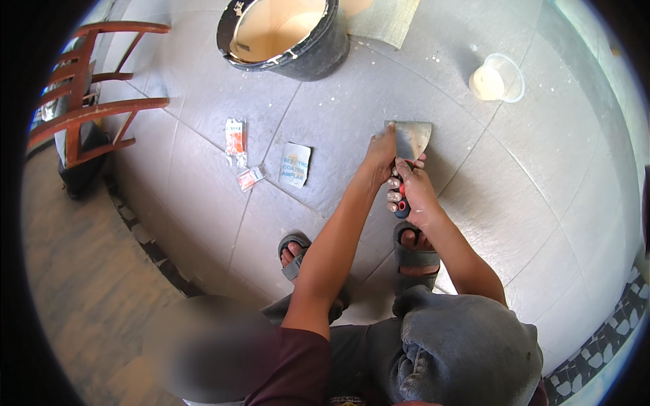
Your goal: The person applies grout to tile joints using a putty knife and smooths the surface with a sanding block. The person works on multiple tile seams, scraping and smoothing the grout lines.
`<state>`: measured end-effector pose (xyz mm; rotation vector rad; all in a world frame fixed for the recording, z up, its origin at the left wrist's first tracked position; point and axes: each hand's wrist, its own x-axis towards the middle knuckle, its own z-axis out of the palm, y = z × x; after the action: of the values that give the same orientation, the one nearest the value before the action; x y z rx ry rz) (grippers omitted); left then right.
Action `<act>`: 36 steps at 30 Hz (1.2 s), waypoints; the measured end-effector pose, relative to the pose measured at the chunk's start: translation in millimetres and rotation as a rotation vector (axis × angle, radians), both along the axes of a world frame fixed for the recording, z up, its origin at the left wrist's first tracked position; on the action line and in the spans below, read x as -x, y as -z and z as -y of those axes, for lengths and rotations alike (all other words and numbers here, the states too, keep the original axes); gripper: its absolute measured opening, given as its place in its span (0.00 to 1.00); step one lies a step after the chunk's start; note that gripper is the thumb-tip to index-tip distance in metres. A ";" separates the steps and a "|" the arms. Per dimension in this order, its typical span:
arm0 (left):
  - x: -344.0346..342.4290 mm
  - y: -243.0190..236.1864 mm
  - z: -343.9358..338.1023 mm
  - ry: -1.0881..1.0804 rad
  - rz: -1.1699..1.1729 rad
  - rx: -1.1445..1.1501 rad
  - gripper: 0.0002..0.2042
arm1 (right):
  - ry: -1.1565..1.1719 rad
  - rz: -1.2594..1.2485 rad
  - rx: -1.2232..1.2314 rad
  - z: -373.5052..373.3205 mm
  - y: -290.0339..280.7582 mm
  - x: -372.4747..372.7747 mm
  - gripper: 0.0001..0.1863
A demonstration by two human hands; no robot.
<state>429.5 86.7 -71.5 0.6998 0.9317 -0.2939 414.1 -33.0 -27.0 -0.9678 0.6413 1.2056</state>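
Observation:
A putty knife (414, 138) with a wide metal blade and a black and red handle is held out over the tiled floor, blade pointing away from me. My right hand (414, 193), its fingers smeared with pale filler, is wrapped round the handle. At the blade's left edge is my left hand (383, 147), closed on the metal with one finger along its corner; its other fingers are partly hidden. A printed piece of sandpaper (296, 166) lies on the floor left of my hands.
A black bucket (330, 59) with cream-coloured insides stands ahead, a light sheet (393, 26) beside it. To the right sits a clear plastic cup (518, 82) of cream paste. Two small orange-and-white packets (235, 140) lie left, near a reddish wooden chair (80, 123). My sandalled feet (414, 256) are below my hands.

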 end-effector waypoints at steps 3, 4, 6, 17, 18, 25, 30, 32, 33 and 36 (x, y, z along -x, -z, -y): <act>-0.9 4.7 -3.7 0.037 0.007 0.002 0.28 | -0.007 -0.007 0.012 -1.5 0.3 -3.8 0.14; -9.1 1.2 -6.0 0.060 -0.017 -0.019 0.29 | 0.003 -0.007 0.000 -4.5 0.8 -11.1 0.14; -11.2 -4.7 -6.2 0.058 -0.042 -0.036 0.29 | 0.032 -0.024 0.047 -4.1 -5.9 -6.1 0.15; 6.7 4.3 2.6 -0.083 -0.058 -0.007 0.28 | -0.014 0.000 0.016 -1.4 -1.5 4.9 0.14; 7.5 4.8 -0.1 -0.078 -0.042 0.009 0.28 | -0.052 0.024 -0.002 -2.0 0.0 2.3 0.13; -4.8 22.9 -70.6 -0.110 0.050 -0.020 0.29 | -0.164 0.109 -0.086 -61.0 11.2 -25.6 0.14; -4.7 18.8 -85.8 -0.056 -0.053 -0.034 0.29 | -0.217 0.106 -0.097 -76.3 11.9 -28.5 0.11; 9.5 13.3 -77.6 -0.120 -0.082 -0.060 0.29 | -0.222 0.111 -0.060 -72.7 11.0 -13.8 0.11; 12.6 11.6 -75.0 -0.151 -0.093 -0.070 0.29 | -0.223 0.116 -0.038 -72.9 10.1 -9.5 0.11; 12.3 16.4 -87.0 -0.104 -0.043 -0.057 0.29 | -0.256 0.147 -0.015 -81.8 18.9 -14.8 0.11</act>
<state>417.2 173.6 -87.9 0.6968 1.0170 -0.1921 428.8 48.8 -45.9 -1.1392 0.3995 1.3462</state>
